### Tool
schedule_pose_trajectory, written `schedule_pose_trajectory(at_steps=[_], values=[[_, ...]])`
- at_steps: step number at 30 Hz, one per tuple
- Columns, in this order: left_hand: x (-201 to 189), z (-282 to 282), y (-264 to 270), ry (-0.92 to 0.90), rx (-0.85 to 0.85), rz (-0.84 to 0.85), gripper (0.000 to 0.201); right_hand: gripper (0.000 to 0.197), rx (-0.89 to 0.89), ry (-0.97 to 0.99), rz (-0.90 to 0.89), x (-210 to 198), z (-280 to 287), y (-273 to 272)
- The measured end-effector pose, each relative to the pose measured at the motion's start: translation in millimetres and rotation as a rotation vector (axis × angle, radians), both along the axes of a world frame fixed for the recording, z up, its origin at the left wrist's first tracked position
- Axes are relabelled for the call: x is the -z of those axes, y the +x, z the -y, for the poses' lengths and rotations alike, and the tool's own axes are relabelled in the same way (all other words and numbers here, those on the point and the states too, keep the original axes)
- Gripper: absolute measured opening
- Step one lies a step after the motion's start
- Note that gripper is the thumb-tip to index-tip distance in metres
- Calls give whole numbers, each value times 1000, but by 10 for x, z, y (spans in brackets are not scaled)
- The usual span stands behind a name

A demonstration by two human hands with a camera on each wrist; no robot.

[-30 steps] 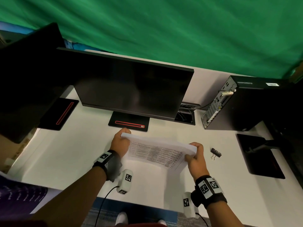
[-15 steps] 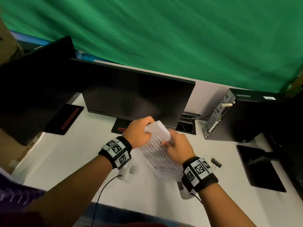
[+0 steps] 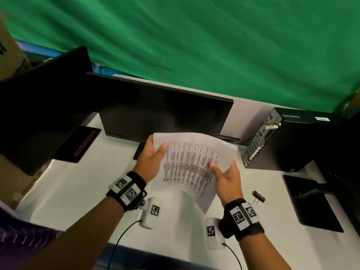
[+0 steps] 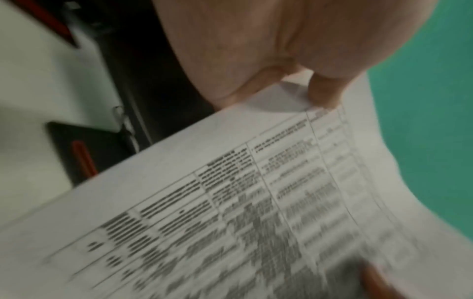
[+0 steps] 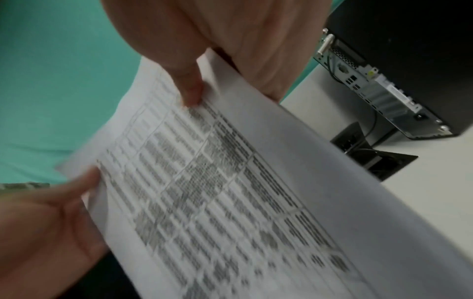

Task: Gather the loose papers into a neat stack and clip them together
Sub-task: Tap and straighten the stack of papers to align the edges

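Nearest to us we see the two forearms with black wrist bands [image 3: 242, 216] that carry white square markers, and a small white camera unit [image 3: 151, 212] hangs under each wrist with a thin black cable.

Above the white desk [image 3: 78, 193] both hands hold the stack of printed papers [image 3: 190, 166] in the air, tilted, with its lower corner pointing down toward us. The left hand [image 3: 151, 160] grips the far left edge: the thumb lies on the printed side and the fingers are curled behind the sheets. The right hand [image 3: 227, 179] grips the right edge in the same way, with the thumb on top near the table text. In the left wrist view the thumb of the left hand [image 4: 325, 91] pinches the corner of the papers [image 4: 230, 212], and in the right wrist view the thumb of the right hand [image 5: 189, 87] presses on the top sheet of the papers [image 5: 230, 192]. The print is blurred and we cannot read it.

On the desk, just to the right of the right wrist, lies a black binder clip [image 3: 258, 196], apart from the papers and from both hands.

Farther away stands a dark monitor [image 3: 165, 114], with a second dark screen [image 3: 42, 106] on the left. On the right we see a black computer tower [image 3: 288, 141] with its back panel toward us, and near it a flat black monitor base [image 3: 311, 203]. Behind all hangs a green cloth [image 3: 194, 39].
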State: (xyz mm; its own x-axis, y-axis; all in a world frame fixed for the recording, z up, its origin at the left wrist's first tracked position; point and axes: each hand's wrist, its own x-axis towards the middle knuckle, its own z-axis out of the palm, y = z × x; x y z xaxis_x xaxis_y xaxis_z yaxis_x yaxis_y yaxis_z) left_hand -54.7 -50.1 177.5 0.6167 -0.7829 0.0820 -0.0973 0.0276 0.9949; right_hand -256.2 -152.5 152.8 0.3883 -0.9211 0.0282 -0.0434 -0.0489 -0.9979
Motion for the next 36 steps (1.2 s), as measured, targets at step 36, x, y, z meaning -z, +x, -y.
schedule_pose_trajectory(at_steps=[36], values=[[398,181,-280,93,-219,-319,18,58,143,239,29,404,-128,16]])
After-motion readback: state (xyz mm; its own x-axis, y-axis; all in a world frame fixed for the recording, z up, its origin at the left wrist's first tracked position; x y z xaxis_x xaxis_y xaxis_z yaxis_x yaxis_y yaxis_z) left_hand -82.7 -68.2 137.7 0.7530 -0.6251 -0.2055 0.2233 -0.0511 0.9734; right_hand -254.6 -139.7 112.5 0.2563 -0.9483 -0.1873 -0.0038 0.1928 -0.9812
